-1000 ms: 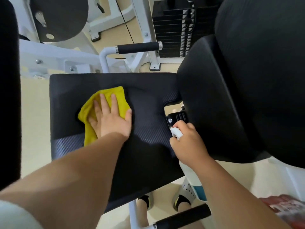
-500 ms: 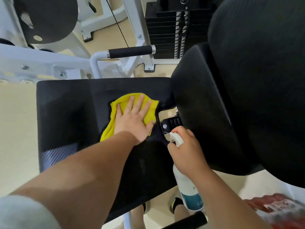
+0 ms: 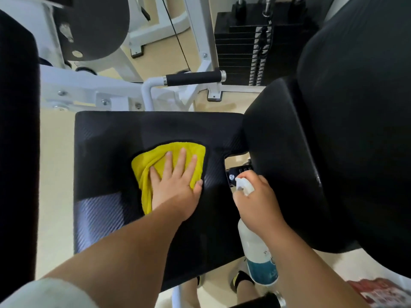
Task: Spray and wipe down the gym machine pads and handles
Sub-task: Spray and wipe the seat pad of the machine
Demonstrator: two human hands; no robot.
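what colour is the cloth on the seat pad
Yellow; the cloth shows clearly in the head view.

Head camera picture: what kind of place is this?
Most likely a gym. A weight stack of black plates stands at the back, a padded seat sits by a white machine frame, and a black-gripped handle sticks out beside it.

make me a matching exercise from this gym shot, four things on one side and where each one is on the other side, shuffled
1 yellow cloth
2 spray bottle
3 black handle grip
4 weight stack

a gripped in the right hand
b just beyond the far edge of the seat pad
c pressed under the flat left hand
d farthest back, at the top of the view

Pairs: 1-c, 2-a, 3-b, 4-d
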